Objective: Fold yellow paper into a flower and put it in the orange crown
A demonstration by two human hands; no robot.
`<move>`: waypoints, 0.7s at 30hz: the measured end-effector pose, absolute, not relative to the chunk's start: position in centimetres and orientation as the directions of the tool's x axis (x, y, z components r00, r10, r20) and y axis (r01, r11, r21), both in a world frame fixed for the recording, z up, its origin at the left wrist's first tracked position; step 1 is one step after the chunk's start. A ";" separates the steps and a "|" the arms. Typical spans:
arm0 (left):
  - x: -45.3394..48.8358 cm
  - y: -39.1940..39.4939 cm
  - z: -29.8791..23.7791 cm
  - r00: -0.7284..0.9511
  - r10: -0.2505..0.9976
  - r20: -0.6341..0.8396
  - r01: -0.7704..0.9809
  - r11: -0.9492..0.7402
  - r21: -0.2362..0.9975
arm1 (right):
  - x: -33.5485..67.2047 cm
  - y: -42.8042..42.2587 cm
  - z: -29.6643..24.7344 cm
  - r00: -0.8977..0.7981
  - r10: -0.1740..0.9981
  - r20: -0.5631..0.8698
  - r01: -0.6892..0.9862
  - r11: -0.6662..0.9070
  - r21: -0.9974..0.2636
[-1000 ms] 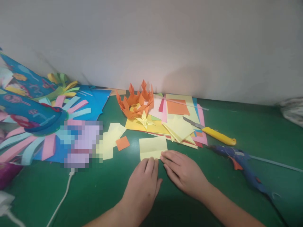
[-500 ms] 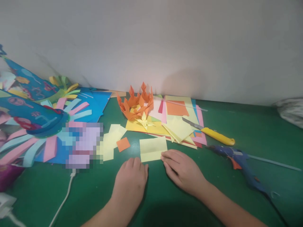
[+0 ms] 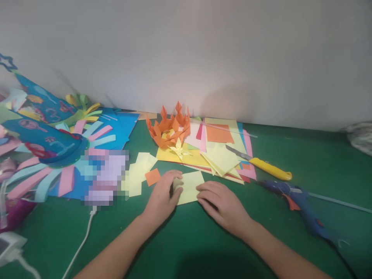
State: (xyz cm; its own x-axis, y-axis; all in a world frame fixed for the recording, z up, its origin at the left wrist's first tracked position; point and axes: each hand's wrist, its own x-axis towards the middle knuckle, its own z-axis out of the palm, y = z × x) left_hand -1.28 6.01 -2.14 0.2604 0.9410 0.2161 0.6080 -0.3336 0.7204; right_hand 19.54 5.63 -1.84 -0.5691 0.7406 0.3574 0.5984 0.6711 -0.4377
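A pale yellow folded paper (image 3: 190, 186) lies on the green table (image 3: 203, 240) in front of me. My left hand (image 3: 162, 197) grips its left edge, thumb and fingers curled around it. My right hand (image 3: 223, 205) lies flat on the table with its fingertips pressing on the paper's right lower edge, fingers stretched out. An orange paper crown (image 3: 169, 128) and a small yellow paper flower (image 3: 180, 149) sit just beyond the paper.
A stack of coloured sheets (image 3: 221, 151) lies behind. A yellow-handled knife (image 3: 261, 164) and a blue glue gun (image 3: 299, 201) are at the right. Yellow scraps (image 3: 136, 174) and an orange square (image 3: 152, 177) lie left, beside blue paper crafts (image 3: 52, 151). A white cable (image 3: 81, 244) runs at lower left.
My left hand moved off the paper to the left, then forward onto its left edge and closed on it. The right hand has stayed in place.
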 end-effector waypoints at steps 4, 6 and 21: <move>-1.3 5.9 -1.8 0.321 0.916 0.242 0.594 -0.394 0.702 | 19.8 5.9 -1.8 -0.426 0.809 0.406 0.675 0.583 -0.453; -1.2 5.8 -1.7 0.360 0.889 0.282 0.578 -0.450 0.681 | 19.9 6.1 -1.9 -0.456 0.813 0.362 0.703 0.578 -0.414; -1.2 5.1 -1.5 0.443 0.848 0.291 0.600 -0.522 0.606 | 19.5 5.8 -1.9 -0.579 0.756 0.307 0.678 0.655 -0.333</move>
State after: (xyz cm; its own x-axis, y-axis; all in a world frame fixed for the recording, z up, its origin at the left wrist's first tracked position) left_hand -1.17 5.13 -1.55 0.4428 0.8480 0.2912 0.6002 -0.5216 0.6064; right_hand 19.49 5.80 -1.91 -0.5788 0.7556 0.3067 0.6782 0.6548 -0.3335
